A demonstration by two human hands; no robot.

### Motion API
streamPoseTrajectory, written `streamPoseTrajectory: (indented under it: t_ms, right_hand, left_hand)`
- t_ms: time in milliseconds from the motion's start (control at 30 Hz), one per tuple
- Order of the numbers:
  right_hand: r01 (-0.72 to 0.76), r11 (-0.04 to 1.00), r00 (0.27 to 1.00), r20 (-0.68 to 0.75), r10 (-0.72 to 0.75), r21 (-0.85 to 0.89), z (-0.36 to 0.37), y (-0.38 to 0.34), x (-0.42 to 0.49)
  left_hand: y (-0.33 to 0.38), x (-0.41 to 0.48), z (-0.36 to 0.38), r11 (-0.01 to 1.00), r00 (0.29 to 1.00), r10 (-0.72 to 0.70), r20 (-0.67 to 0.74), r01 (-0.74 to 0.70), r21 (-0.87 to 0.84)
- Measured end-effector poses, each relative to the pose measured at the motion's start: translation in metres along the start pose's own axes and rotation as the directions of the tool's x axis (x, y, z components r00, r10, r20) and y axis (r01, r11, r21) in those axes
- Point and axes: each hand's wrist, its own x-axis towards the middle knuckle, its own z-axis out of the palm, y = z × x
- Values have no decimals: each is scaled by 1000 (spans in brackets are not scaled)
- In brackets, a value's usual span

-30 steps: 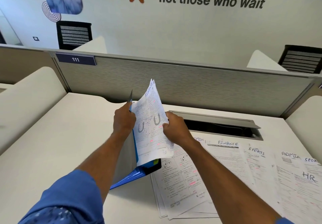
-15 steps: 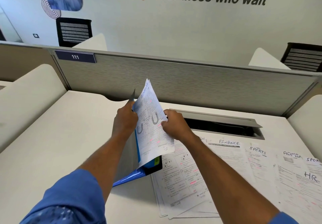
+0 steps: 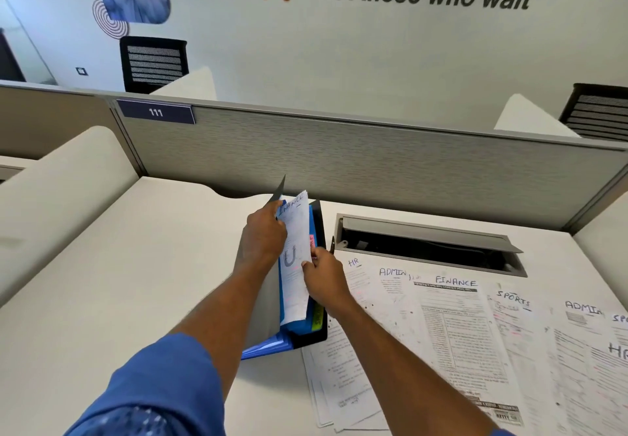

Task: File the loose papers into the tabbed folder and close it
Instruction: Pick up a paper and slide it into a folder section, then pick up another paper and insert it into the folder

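On the white cubicle tabletop (image 3: 102, 299), many loose papers (image 3: 452, 333) lie at 4 o'clock, unfiled. At centre, the right hand (image 3: 324, 277) pinches a FINANCE sheet (image 3: 294, 265) partway inside the tabbed folder (image 3: 306, 335), whose cover the left hand (image 3: 261, 242) grips upright. Closing is not yet done.

One tabbed folder (image 3: 299, 332). One sheet (image 3: 294, 265) held. Two hands: left hand (image 3: 261, 245), right hand (image 3: 323, 276). Loose papers (image 3: 448, 333) on counter (image 3: 136, 282): seven headings showing, total unclear. Two chairs (image 3: 154, 62).
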Motion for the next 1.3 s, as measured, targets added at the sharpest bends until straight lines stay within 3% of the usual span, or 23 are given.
streamPoseTrajectory:
  t_ms: [133, 300, 533, 833, 1067, 1300]
  right_hand:
    - [0, 1000, 999, -33, 0, -8, 12, 8, -4]
    - [-9, 1000, 1000, 26, 9, -11, 21, 17, 3]
    - [-46, 999, 991, -123, 44, -13, 20, 28, 8]
    - [-47, 998, 996, -76, 44, -38, 37, 30, 8]
    - [-8, 1000, 973, -230, 5, -9, 17, 47, 12]
    - [-76, 997, 940, -334, 71, -2, -24, 81, 17]
  left_hand:
    - [0, -1, 9, 999, 1000, 28, -8, -28, -38]
    - [3, -7, 16, 995, 999, 39, 30, -37, -87]
    - [3, -9, 18, 993, 999, 41, 26, -38, -115]
    - [-10, -11, 27, 999, 999, -35, -9, 35, -17]
    - [-30, -9, 28, 988, 995, -96, 2, 95, 124]
    - [-62, -8, 31, 952, 995, -104, 3, 99, 289]
